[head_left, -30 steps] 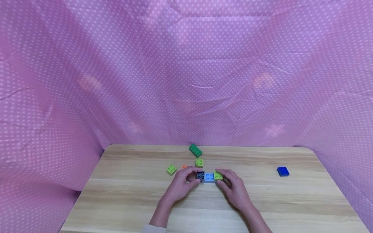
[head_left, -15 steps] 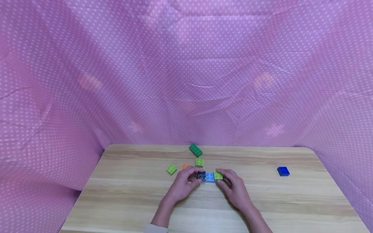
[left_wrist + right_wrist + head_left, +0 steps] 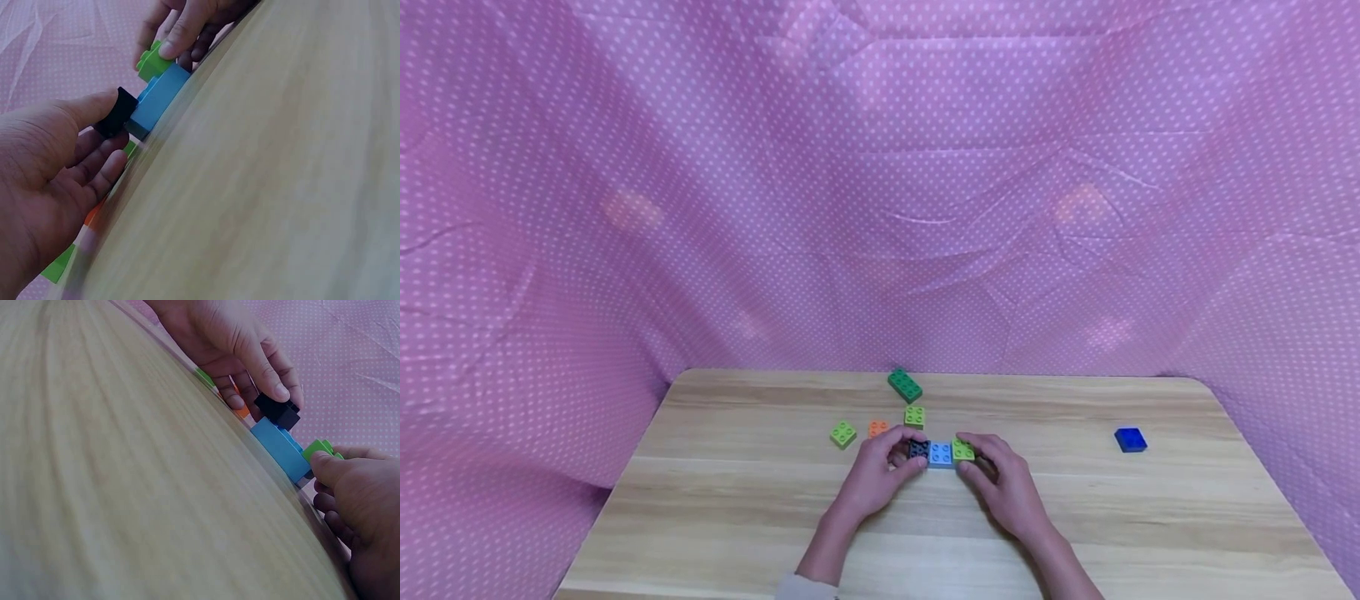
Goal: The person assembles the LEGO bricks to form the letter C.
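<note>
Black brick (image 3: 281,414), studded: pinched between the thumb and fingers of the left hand (image 3: 872,477), its other fingers loosely bent below; held at a tilt at the left end of the light blue brick, whether pressed fully down could not be told. Light blue brick (image 3: 940,455), long: laid flat on the wooden table (image 3: 737,483), four studs left uncovered between its two neighbours. Lime brick (image 3: 963,451), four-studded: set on the right end of the light blue brick and pinched by the thumb and forefinger of the right hand (image 3: 1009,490).

Orange brick (image 3: 877,427): placed just beyond the left hand, partly covered by it in the head view. Second lime brick (image 3: 914,416): placed beyond the black one. Third lime brick (image 3: 843,434): turned cornerwise, set to the left of the orange. Dark green brick (image 3: 905,385), long: laid aslant near the table's far edge. Dark blue brick (image 3: 1131,440): set well apart, to the right. Dotted pink cloth (image 3: 880,208): hung in folds behind and at both sides
</note>
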The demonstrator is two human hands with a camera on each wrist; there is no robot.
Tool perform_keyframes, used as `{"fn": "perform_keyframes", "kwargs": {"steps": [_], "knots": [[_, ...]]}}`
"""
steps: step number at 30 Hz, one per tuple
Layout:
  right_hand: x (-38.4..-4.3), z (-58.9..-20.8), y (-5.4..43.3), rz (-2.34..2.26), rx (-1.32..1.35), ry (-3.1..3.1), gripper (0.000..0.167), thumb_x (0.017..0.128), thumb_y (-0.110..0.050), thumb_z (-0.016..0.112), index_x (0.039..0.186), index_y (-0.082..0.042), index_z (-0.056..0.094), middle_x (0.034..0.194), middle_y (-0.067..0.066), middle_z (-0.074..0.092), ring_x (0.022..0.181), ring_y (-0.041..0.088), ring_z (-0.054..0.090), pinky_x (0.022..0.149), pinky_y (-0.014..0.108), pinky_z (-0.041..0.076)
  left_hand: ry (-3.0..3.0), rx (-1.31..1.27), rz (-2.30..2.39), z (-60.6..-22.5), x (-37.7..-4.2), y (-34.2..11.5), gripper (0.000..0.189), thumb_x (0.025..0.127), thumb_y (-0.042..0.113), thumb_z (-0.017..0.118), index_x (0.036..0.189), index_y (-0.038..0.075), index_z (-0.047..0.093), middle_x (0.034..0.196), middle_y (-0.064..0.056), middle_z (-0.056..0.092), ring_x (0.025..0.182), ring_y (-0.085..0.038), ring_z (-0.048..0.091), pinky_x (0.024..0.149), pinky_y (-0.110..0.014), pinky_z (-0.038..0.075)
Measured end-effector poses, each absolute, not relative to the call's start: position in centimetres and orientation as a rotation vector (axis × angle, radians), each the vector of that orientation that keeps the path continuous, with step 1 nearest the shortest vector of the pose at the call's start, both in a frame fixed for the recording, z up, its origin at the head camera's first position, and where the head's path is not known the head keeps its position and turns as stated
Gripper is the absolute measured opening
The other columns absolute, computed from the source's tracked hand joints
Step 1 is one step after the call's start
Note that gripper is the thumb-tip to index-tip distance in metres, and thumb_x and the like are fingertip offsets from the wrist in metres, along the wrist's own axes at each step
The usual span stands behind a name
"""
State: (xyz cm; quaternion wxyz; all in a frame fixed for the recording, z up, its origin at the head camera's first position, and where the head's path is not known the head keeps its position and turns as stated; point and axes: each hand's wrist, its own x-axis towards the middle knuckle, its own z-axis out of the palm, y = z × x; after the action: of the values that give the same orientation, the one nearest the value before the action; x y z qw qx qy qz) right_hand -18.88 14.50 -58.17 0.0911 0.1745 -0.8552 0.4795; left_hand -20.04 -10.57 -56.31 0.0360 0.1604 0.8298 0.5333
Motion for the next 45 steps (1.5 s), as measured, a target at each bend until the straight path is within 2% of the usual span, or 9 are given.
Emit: {"fn": "perform_keyframes", "kwargs": {"steps": [6,11,22,32,45], "knots": [[-18.86,-58.17,14.48,1.426,0.52,-2.539,0.043,0.097,-0.015,0.077,0.139,-0.017,0.069,0.133,-0.008,0.068,0.125,0.016,0.064,0.107,0.036,0.054,2.553,0.45,1.666,-56.37,-20.06,-10.32,0.033,0.099,0.023,0.076,0.13,0.02,0.069,0.117,0.009,0.073,0.102,-0.009,0.068,0.082,-0.025,0.059],[-18.93,-58.2,14.48,1.411,0.522,-2.542,0.043,0.097,-0.015,0.077,0.139,-0.018,0.069,0.133,-0.009,0.068,0.125,0.015,0.064,0.108,0.037,0.054,2.56,0.448,1.67,-56.65,-20.17,-10.24,0.031,0.099,0.023,0.076,0.13,0.023,0.069,0.115,0.009,0.073,0.099,-0.008,0.067,0.081,-0.024,0.058],[-18.95,-58.32,14.46,1.414,0.524,-2.543,0.044,0.097,-0.013,0.078,0.139,-0.018,0.069,0.133,-0.009,0.068,0.125,0.015,0.065,0.108,0.038,0.054,2.569,0.483,1.664,-56.9,-20.05,-10.1,0.03,0.102,0.024,0.072,0.131,0.022,0.066,0.124,0.0,0.071,0.103,-0.012,0.065,0.082,-0.025,0.058],[-18.91,-58.13,14.48,1.444,0.521,-2.54,0.043,0.098,-0.012,0.076,0.14,-0.018,0.068,0.134,-0.008,0.068,0.125,0.016,0.064,0.107,0.037,0.054,2.559,0.459,1.675,-56.99,-20.11,-10.01,0.029,0.102,0.025,0.071,0.131,0.024,0.066,0.123,0.002,0.07,0.105,-0.012,0.065,0.084,-0.025,0.058],[-18.81,-58.03,14.48,1.442,0.527,-2.54,0.043,0.098,-0.012,0.076,0.139,-0.018,0.069,0.133,-0.007,0.068,0.125,0.016,0.065,0.106,0.037,0.055,2.558,0.426,1.687,-56.77,-19.99,-9.86,0.028,0.102,0.025,0.071,0.13,0.022,0.068,0.123,0.004,0.072,0.106,-0.012,0.067,0.084,-0.025,0.058]]}}
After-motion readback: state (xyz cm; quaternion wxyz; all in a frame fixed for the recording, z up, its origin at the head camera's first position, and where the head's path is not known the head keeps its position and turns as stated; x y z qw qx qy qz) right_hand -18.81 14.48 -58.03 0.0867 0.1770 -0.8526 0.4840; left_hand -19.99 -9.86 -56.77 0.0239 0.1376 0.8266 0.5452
